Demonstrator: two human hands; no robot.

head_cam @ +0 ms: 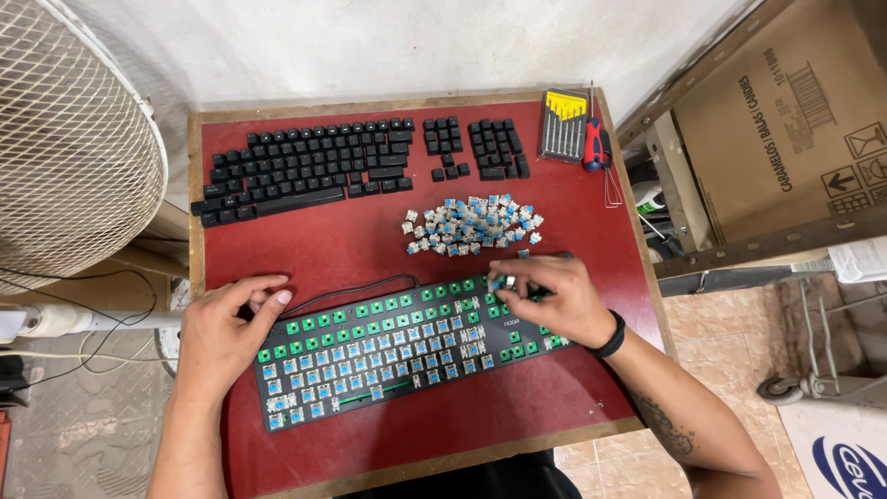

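A black keyboard frame (407, 356) with its keycaps off lies on the red table (351, 245). Blue switches fill its lower left part; green sockets show along the top and right. My left hand (222, 333) rests on the keyboard's left end, thumb and fingers curled, holding nothing visible. My right hand (554, 296) hovers over the upper right of the board and pinches a small blue switch (506, 281) between thumb and fingertips. A pile of loose blue switches (471, 225) sits just beyond the board.
Black keycaps (314, 171) are laid out in keyboard order at the table's far side. A screwdriver set (564, 125), a red-handled tool (596, 143) and a wire puller (612, 189) lie at the far right corner. A fan (69, 139) stands left, cardboard box (785, 111) right.
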